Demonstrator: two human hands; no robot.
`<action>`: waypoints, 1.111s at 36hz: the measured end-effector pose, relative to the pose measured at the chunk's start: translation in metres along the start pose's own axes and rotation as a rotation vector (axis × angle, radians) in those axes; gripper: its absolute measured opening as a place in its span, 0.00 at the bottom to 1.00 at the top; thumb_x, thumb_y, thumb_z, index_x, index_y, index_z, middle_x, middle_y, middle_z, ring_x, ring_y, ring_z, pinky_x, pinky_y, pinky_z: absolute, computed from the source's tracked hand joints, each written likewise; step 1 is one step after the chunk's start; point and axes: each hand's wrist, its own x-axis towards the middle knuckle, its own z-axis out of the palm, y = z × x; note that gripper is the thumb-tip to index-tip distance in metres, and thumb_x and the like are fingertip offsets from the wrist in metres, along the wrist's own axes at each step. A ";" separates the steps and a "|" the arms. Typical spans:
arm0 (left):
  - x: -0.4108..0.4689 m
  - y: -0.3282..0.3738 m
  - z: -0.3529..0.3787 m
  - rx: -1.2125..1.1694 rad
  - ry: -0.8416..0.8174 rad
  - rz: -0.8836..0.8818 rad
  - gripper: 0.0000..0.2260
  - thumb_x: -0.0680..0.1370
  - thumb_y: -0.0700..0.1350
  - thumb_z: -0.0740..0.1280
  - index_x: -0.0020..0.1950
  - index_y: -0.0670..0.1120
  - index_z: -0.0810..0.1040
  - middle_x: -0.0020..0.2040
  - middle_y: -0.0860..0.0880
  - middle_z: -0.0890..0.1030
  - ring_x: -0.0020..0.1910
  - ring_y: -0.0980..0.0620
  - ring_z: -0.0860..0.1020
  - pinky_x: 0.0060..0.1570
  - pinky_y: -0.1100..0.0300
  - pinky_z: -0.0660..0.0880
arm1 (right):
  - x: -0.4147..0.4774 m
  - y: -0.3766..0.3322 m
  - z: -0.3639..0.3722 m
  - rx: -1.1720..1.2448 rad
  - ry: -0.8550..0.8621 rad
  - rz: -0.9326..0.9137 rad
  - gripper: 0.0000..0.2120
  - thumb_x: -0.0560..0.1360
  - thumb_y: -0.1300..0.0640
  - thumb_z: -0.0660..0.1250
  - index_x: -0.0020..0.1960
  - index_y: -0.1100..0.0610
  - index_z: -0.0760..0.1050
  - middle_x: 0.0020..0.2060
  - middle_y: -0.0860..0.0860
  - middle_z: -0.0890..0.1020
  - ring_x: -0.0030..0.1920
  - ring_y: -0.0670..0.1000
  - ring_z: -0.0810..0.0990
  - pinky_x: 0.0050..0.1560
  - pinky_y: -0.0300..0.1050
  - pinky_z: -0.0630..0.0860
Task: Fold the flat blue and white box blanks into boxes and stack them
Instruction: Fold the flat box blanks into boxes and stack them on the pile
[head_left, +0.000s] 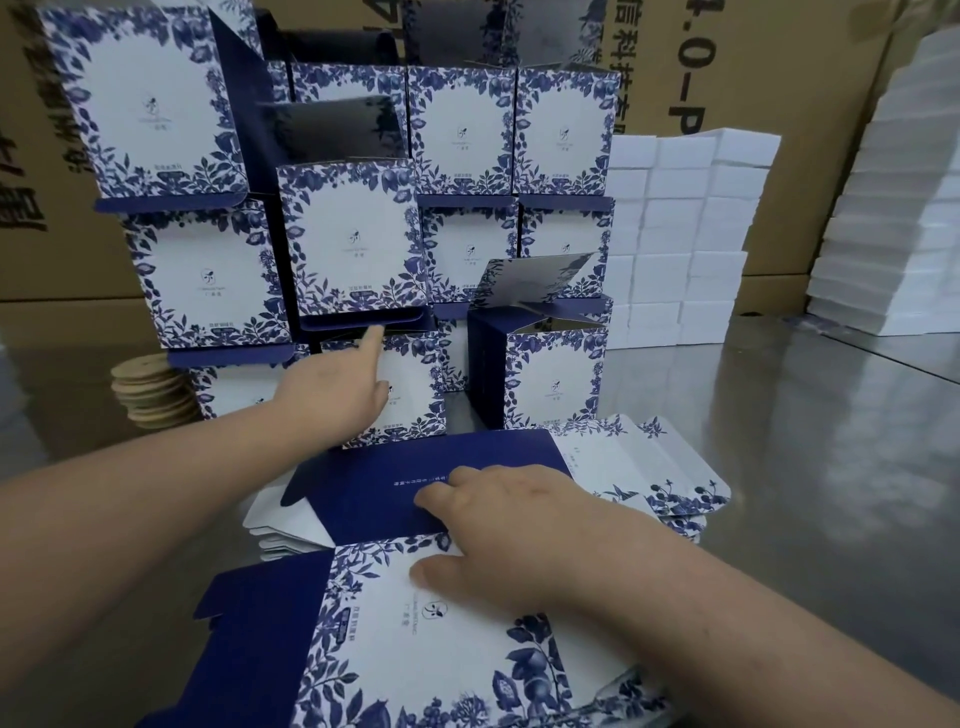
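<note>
left hand (337, 397) index straight, touching bottom flap edge of stacked box (353, 244) | right hand (511, 530) fingers flat, pressing top blank (441, 649) at its fold | steel bench (789, 467) stretches right of blank pile (670, 483)

The brown cardboard carton (727, 78) behind the stack bears black print turned sideways, reading "4.0-P", the first figure cut off. Its Chinese characters, and those on the left brown carton (31, 156), are cropped. Print on the blue and white floral boxes (348, 244) is too small to read.
</note>
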 end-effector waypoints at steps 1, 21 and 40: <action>0.000 0.001 0.001 -0.006 0.000 0.002 0.26 0.80 0.53 0.56 0.74 0.47 0.52 0.32 0.53 0.68 0.28 0.52 0.67 0.24 0.59 0.58 | 0.000 0.000 0.000 -0.001 0.000 0.000 0.25 0.78 0.40 0.54 0.70 0.53 0.63 0.57 0.52 0.73 0.58 0.55 0.73 0.54 0.51 0.69; 0.017 0.001 -0.012 0.009 0.118 0.020 0.11 0.80 0.51 0.61 0.50 0.43 0.67 0.32 0.50 0.67 0.33 0.45 0.71 0.29 0.57 0.63 | 0.000 0.000 0.000 -0.006 0.001 0.000 0.25 0.78 0.39 0.54 0.70 0.53 0.64 0.57 0.53 0.73 0.58 0.55 0.72 0.51 0.50 0.68; 0.006 -0.010 -0.024 0.088 0.076 0.056 0.12 0.79 0.53 0.60 0.52 0.43 0.69 0.31 0.51 0.63 0.34 0.45 0.69 0.31 0.57 0.62 | 0.000 0.000 0.000 -0.005 0.000 -0.004 0.25 0.78 0.39 0.54 0.70 0.52 0.63 0.57 0.52 0.73 0.58 0.55 0.73 0.52 0.50 0.68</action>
